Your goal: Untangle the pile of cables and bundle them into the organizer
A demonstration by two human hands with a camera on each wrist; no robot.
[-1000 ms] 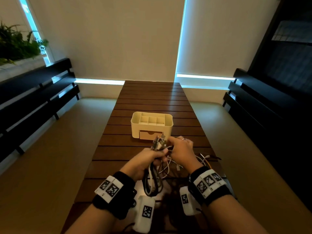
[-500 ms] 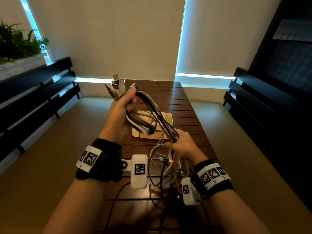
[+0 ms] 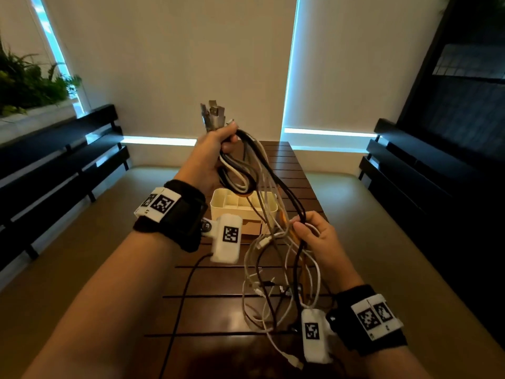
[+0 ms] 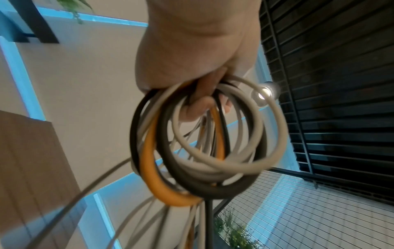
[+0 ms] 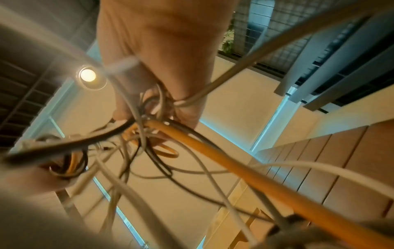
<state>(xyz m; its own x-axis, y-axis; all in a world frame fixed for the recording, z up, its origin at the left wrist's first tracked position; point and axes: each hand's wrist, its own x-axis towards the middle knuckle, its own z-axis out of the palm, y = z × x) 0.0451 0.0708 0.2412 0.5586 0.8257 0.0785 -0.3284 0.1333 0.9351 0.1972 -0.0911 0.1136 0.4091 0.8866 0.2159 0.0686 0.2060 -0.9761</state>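
My left hand (image 3: 216, 151) is raised high and grips a bunch of cables (image 3: 240, 173) near their plug ends (image 3: 214, 114), which stick up above the fist. White, black and orange loops (image 4: 202, 151) hang under it in the left wrist view. The strands run down to my right hand (image 3: 311, 231), which holds them lower, in front of the cream organizer (image 3: 218, 203). Below the right hand the tangled cable ends (image 3: 273, 296) dangle over the table. An orange cable (image 5: 234, 168) crosses the right wrist view.
The slatted wooden table (image 3: 289, 170) runs away from me, with the organizer near its middle. Dark benches (image 3: 54, 165) line both sides, the right one (image 3: 426, 170) against a dark wall. Plants (image 3: 30, 83) sit on the ledge at the left.
Both hands lifted the cable bunch off the table. The left hand rose up and away with the plug ends, while the right hand slid down the strands, drawing them out.
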